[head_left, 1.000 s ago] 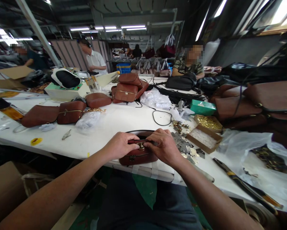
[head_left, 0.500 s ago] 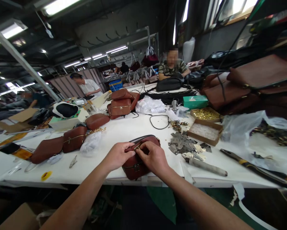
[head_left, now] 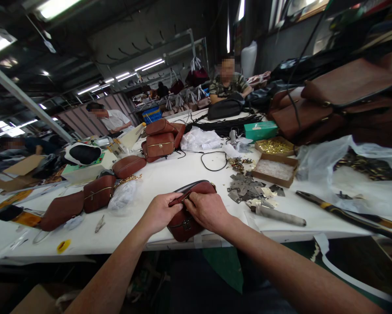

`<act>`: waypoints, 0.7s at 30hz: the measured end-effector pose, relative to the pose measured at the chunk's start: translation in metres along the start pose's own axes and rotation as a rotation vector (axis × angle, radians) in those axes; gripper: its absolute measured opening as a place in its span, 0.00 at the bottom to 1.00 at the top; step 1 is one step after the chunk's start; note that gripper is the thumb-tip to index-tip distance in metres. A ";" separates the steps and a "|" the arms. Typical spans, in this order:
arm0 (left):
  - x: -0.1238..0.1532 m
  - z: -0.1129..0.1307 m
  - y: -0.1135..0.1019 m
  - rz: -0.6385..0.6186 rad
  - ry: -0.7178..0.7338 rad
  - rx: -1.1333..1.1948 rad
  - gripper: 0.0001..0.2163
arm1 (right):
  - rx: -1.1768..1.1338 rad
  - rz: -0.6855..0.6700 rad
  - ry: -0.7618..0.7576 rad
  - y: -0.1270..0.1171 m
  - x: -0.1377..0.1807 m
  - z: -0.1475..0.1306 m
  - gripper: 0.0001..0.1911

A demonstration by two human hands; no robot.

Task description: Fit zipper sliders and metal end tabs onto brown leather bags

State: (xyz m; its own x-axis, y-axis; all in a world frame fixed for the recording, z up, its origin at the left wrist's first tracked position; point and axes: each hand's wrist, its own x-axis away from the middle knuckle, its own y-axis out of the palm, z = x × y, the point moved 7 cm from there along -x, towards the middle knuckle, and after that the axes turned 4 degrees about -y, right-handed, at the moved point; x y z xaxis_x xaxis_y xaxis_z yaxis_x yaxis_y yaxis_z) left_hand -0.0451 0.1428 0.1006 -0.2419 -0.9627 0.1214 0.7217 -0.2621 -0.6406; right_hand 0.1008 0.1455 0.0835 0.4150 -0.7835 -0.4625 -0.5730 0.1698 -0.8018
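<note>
A small reddish-brown leather bag lies at the front edge of the white table, with a zipper and metal pull on its near side. My left hand pinches the bag's upper left edge between thumb and fingers. On the top, close to the left fingertips, my right hand is closed with its fingers bent against the bag. A small gold-coloured fitting shows at those fingertips, mostly covered. Whether the right fingers grip the fitting or the leather around it is hidden.
Thin metal plates, a grey rod and long-handled pliers lie to the right. Behind them are a box of clear pieces and gold fittings. More brown bags stand left. Two people sit across the table.
My right hand has turned over the top of the bag, and its fingers now cover more of the gold-coloured fitting. My left hand keeps its pinch. The whole view has shifted slightly.
</note>
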 end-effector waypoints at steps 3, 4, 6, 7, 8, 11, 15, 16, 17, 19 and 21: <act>0.001 0.002 0.001 0.015 0.006 -0.008 0.18 | -0.024 0.008 -0.033 0.006 0.003 -0.001 0.16; 0.002 0.002 0.001 0.027 0.006 -0.019 0.18 | -0.036 0.016 -0.025 0.007 0.004 -0.001 0.16; 0.003 0.003 0.001 0.054 0.003 -0.045 0.18 | -0.070 0.037 0.013 0.009 0.007 0.001 0.18; 0.004 0.003 0.001 0.068 0.003 -0.056 0.18 | -0.096 0.049 0.037 0.009 0.008 0.001 0.18; 0.004 0.003 0.001 0.084 0.002 -0.065 0.18 | -0.126 0.061 0.061 0.010 0.010 0.002 0.18; 0.006 0.001 0.000 0.118 0.000 -0.083 0.18 | -0.230 0.091 0.108 0.013 0.012 0.002 0.19; 0.006 0.000 0.001 0.119 0.005 -0.087 0.18 | -0.331 0.117 0.150 0.015 0.014 0.001 0.18; 0.006 0.000 0.001 0.117 0.005 -0.085 0.18 | -0.352 0.121 0.163 0.016 0.015 0.001 0.18; 0.006 0.000 0.001 0.117 0.004 -0.084 0.18 | -0.373 0.124 0.175 0.016 0.015 0.001 0.18; 0.007 -0.001 0.002 0.119 -0.003 -0.082 0.18 | -0.410 0.131 0.189 0.017 0.016 0.002 0.18; 0.006 -0.002 0.002 0.114 -0.018 -0.059 0.18 | -0.425 0.139 0.202 0.017 0.017 0.003 0.17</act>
State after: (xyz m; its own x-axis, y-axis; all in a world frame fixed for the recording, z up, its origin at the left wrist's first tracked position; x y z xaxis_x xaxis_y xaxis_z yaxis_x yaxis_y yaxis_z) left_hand -0.0469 0.1365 0.0986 -0.1486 -0.9871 0.0590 0.7041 -0.1475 -0.6946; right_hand 0.1001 0.1364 0.0613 0.1932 -0.8780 -0.4379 -0.8686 0.0546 -0.4926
